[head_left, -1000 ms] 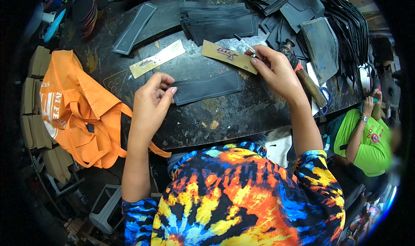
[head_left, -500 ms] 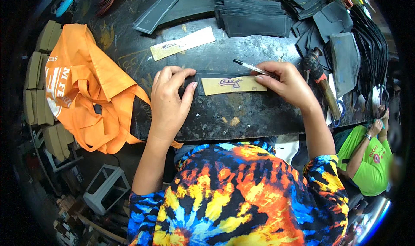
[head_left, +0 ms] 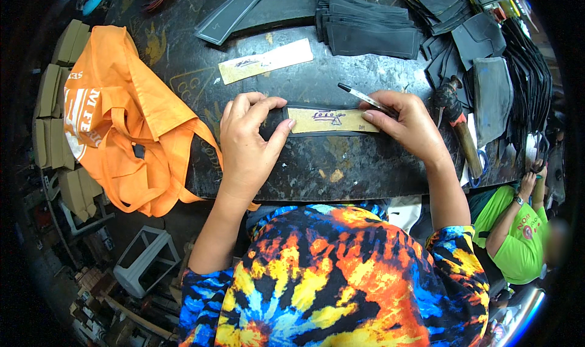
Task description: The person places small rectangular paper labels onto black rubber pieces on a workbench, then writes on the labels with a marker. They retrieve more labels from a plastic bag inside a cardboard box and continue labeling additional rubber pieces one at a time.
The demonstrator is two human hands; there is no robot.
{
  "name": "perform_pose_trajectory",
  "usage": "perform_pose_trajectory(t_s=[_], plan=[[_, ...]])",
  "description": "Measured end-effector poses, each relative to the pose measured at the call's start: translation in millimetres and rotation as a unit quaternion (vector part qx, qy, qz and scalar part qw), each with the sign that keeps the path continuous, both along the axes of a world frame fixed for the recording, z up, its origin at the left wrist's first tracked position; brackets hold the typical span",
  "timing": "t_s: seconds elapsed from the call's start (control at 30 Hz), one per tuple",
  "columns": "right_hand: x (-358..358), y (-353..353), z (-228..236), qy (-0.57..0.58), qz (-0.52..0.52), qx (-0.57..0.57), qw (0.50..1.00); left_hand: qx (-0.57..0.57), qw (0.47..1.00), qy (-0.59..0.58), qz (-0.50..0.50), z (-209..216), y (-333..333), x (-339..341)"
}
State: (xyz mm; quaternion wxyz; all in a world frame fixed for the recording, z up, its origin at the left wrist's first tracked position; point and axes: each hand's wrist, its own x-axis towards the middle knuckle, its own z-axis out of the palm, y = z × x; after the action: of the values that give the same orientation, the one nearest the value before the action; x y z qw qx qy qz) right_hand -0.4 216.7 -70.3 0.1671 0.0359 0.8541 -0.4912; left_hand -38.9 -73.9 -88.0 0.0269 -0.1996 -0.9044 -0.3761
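Note:
A tan card template (head_left: 332, 120) with pen marks lies along a black strip (head_left: 304, 134), whose dark margin shows at the left end and lower edge. At their left end, my left hand (head_left: 251, 137) grips the black strip between forefinger and thumb, its thumb tip at the template's edge. My right hand (head_left: 407, 121) has a pen (head_left: 355, 93) tucked between its fingers, tip pointing up and left, while its thumb presses on the template's right end. Farther back lies another pale card template (head_left: 265, 60), untouched.
An orange cloth bag (head_left: 140, 127) hangs over the table's left side. Black cut pieces (head_left: 368, 36) are stacked at the back, more at the right. A hammer (head_left: 460, 127) and blue-handled scissors (head_left: 479, 163) lie right of my right hand. Beyond sits a person in a green shirt (head_left: 518, 231).
The tan template and the black strip have come closer into line, with less black showing above and at the left. My left thumb has moved onto the template's left edge.

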Motion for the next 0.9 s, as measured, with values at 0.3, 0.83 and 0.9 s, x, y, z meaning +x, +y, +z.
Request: perform_pose_trajectory(t_s=[0.3, 0.83, 0.9], plan=[[18, 8, -3, 0.152, -0.064, 0.137, 0.977, -0.015, 1.0, -0.011, 0.008, 2, 4, 2], [42, 4, -16, 0.151, -0.103, 0.118, 0.976, -0.003, 0.999, -0.017, 0.032, -1, 7, 7], [40, 4, -15, 0.144, -0.106, 0.107, 0.978, 0.001, 0.999, -0.009, 0.033, -3, 7, 7]])
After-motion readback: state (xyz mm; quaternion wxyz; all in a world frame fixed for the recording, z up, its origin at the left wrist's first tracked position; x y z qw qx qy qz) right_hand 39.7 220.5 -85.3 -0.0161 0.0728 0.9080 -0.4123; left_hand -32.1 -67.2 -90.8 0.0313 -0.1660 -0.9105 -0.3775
